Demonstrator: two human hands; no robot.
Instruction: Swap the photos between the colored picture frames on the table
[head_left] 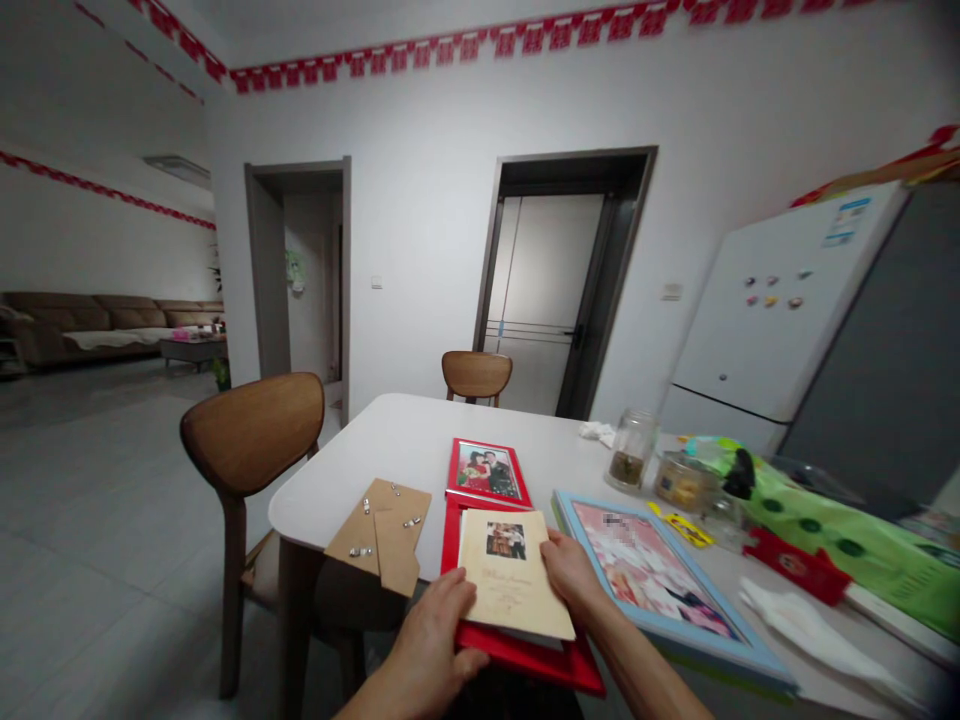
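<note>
A cream paper sheet, printed with a small photo and pale lettering, lies over an open red photo frame at the table's near edge. My left hand closes on the frame's left side, its fingertips touching the sheet's left edge. On the other side, my right hand pinches the right edge of the sheet; its fingertips are partly hidden. Just beyond lies a second red frame with a couple's photo. To the left, brown backing boards with metal clips overlap each other.
A light-blue framed picture lies right of my hands. Farther right are a glass jar, a food container, a green bag and a white tissue. Wooden chairs stand by the white table.
</note>
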